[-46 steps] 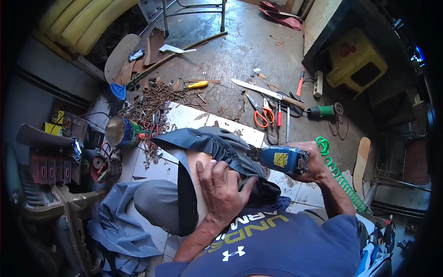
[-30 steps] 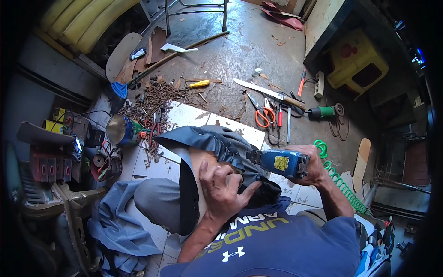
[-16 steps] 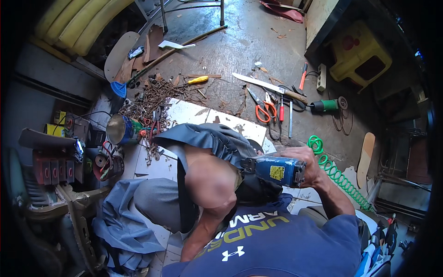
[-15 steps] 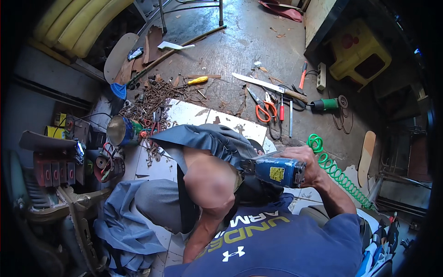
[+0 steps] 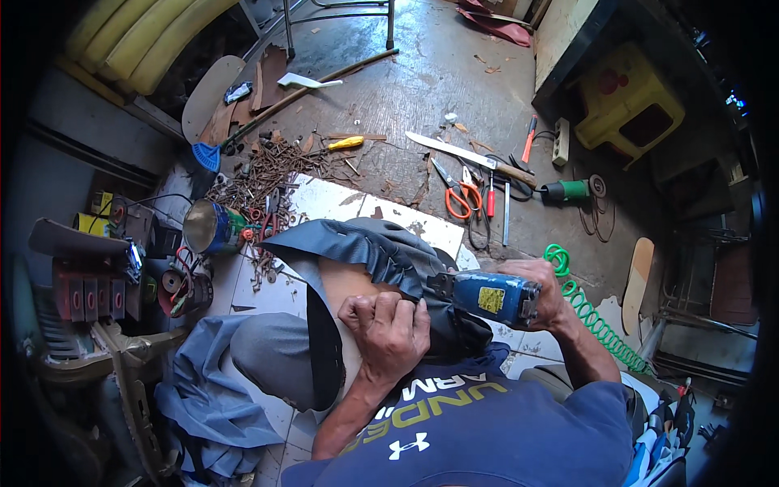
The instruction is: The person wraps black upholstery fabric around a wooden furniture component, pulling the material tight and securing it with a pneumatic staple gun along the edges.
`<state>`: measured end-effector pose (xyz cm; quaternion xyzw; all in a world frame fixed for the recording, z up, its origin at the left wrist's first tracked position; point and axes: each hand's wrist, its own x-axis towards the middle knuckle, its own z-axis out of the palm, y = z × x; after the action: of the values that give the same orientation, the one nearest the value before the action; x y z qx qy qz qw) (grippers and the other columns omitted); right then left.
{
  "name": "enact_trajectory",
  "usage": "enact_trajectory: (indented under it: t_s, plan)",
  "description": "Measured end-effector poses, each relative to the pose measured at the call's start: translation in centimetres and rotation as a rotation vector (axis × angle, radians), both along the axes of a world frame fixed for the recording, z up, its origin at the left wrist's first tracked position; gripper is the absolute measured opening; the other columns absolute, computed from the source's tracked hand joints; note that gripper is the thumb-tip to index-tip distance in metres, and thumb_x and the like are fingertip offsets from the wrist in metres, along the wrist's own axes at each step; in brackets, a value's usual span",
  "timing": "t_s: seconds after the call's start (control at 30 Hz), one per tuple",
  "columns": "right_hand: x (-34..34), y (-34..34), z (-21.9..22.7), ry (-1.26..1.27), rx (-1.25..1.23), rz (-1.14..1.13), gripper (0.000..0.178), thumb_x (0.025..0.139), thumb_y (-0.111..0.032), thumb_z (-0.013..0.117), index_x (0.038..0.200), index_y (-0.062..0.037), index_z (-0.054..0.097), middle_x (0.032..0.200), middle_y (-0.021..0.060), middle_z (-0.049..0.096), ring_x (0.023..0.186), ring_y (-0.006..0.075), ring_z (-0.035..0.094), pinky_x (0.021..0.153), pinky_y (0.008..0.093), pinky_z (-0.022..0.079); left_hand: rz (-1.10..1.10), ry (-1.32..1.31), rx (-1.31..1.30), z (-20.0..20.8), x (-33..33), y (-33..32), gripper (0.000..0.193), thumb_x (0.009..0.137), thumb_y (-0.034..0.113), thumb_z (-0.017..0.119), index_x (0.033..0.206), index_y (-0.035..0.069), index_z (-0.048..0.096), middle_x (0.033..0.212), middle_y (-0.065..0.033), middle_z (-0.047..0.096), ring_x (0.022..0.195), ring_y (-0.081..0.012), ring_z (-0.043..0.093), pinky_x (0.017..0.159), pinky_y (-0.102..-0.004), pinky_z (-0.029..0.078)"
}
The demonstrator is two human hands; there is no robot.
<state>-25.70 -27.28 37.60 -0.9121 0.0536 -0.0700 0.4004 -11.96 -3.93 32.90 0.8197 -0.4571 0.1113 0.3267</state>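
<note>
In my right hand (image 5: 552, 288) is a blue air staple gun (image 5: 507, 299) with a yellow label, its fingers wrapped round the grip. The gun's nose rests at the edge of a dark grey sheet of upholstery vinyl (image 5: 369, 246), bunched over a tan board (image 5: 345, 276) on my lap. My left hand (image 5: 388, 329) is closed, its fingers curled down on the folded vinyl just left of the nose; the fingertips are partly hidden. A green coiled hose (image 5: 596, 321) runs behind my right hand.
Beyond lie a long knife (image 5: 454, 148), orange-handled scissors (image 5: 458, 203), a red screwdriver (image 5: 490, 203) and a green angle grinder (image 5: 568, 191). A heap of rusty screws and nails (image 5: 276, 170) sits near a tin can (image 5: 207, 227). Grey cloth (image 5: 215, 390) spreads at left; a yellow stool (image 5: 629, 101) stands far right.
My left hand has shifted slightly up and right, closer to the staple gun's nose. The staple gun stays almost in place, and the view has shifted slightly.
</note>
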Motion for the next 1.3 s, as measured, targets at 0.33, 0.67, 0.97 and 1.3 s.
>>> enact_trajectory:
  t_s: [0.33, 0.67, 0.97, 1.3]
  plan:
    - [2.1, 0.8, -0.2, -0.084, -0.007, 0.122, 0.051, 0.063, -0.019, 0.085, 0.109, -0.0008, 0.075, 0.096, 0.0165, 0.078, 0.086, 0.0326, 0.077, 0.079, 0.0401, 0.062, 0.079, 0.159, -0.136, -0.9, 0.3, 0.9, 0.014, 0.081, 0.004, 0.077, 0.080, 0.004, 0.063, 0.090, -0.0126, 0.057, 0.091, -0.0321, 0.050, 0.086, -0.0457, 0.038]
    - [4.3, 2.0, 0.3, -0.048, -0.193, 0.132, 0.047, 0.064, -0.019, 0.085, 0.108, -0.0029, 0.075, 0.097, 0.0167, 0.078, 0.087, 0.0328, 0.077, 0.078, 0.0412, 0.063, 0.052, 0.185, -0.024, 0.2, 0.8, 1.0, 0.013, 0.083, 0.008, 0.077, 0.084, 0.003, 0.065, 0.099, -0.0133, 0.058, 0.100, -0.0342, 0.051, 0.091, -0.0482, 0.036]
    - [2.2, 2.4, -0.3, -0.037, -0.106, 0.127, 0.048, 0.064, -0.020, 0.086, 0.108, -0.0025, 0.076, 0.098, 0.0166, 0.078, 0.087, 0.0313, 0.078, 0.079, 0.0400, 0.062, -0.057, 0.394, 0.083, 2.5, 2.4, 2.6, 0.013, 0.084, 0.011, 0.078, 0.089, 0.003, 0.068, 0.110, -0.0114, 0.058, 0.108, -0.0321, 0.050, 0.094, -0.0467, 0.035]
    - [3.0, 3.6, -0.6, -0.044, -0.146, 0.107, 0.046, 0.066, -0.019, 0.084, 0.109, -0.0050, 0.075, 0.093, 0.0154, 0.077, 0.086, 0.0325, 0.077, 0.079, 0.0404, 0.063, -0.054, 0.334, 0.118, 2.2, 1.7, 2.7, 0.018, 0.081, 0.011, 0.080, 0.091, 0.003, 0.068, 0.114, -0.0109, 0.057, 0.114, -0.0335, 0.050, 0.099, -0.0492, 0.035]
